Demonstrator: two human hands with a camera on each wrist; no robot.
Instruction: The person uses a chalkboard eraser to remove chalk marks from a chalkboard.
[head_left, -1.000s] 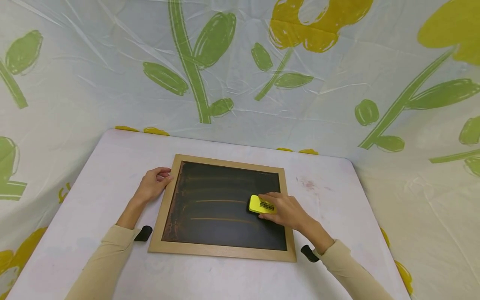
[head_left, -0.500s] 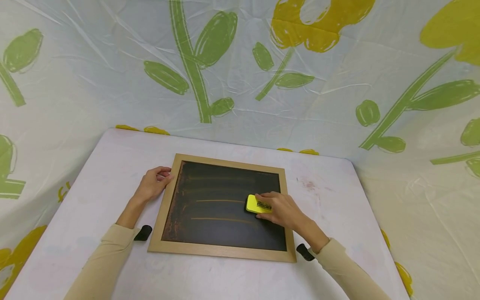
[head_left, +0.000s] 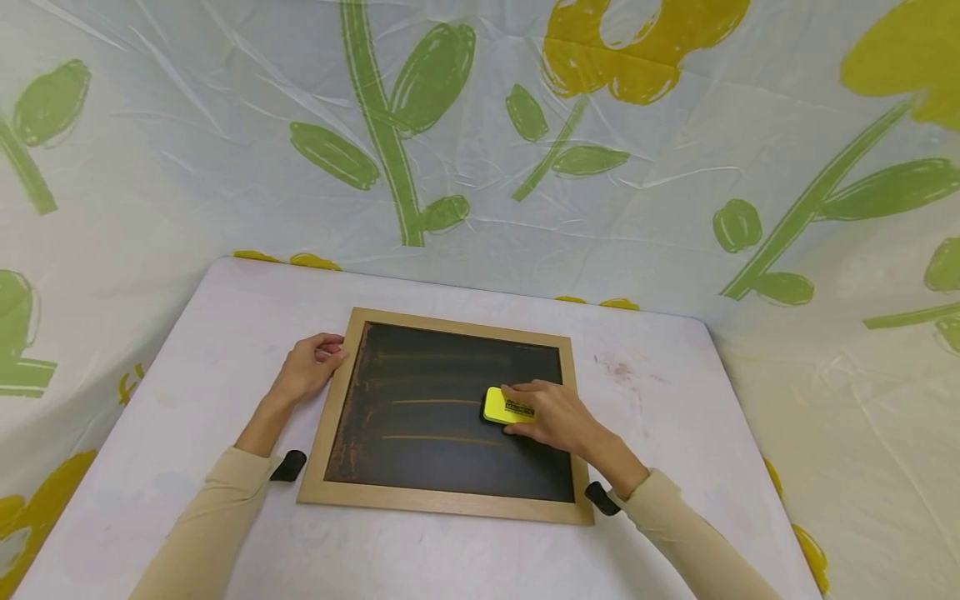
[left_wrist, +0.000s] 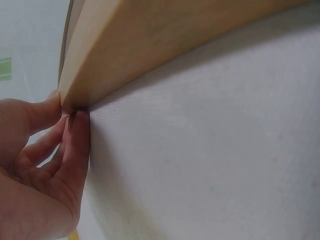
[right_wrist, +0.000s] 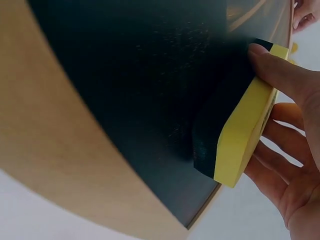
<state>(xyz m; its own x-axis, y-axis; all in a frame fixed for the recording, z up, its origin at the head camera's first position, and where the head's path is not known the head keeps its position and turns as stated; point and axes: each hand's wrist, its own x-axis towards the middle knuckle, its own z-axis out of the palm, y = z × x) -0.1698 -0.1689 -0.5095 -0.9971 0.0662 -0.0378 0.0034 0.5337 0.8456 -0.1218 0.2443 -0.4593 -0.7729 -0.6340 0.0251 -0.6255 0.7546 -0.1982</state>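
Note:
A small chalkboard (head_left: 450, 467) in a light wooden frame lies flat on the table. Two orange chalk lines cross its middle, and fainter bands show above them. My right hand (head_left: 558, 417) grips a yellow board eraser (head_left: 497, 405) by its sides, its black felt against the board right of the chalk lines. In the right wrist view the thumb presses one side of the eraser (right_wrist: 240, 135), the fingers the other. At the board's left edge, my left hand (head_left: 303, 367) pinches the frame (left_wrist: 95, 55), thumb on its edge and fingertips low against its side.
The white table (head_left: 450, 558) has reddish smudges right of the board. Orange chalk residue marks the board's left margin. A curtain (head_left: 480, 150) printed with yellow flowers and green leaves surrounds the table at the back and sides. Black wrist mounts (head_left: 288, 466) stick out from both wrists.
My right hand has slid the eraser a little to the left over the board, covering the right ends of the chalk lines. The left hand and the board stay put.

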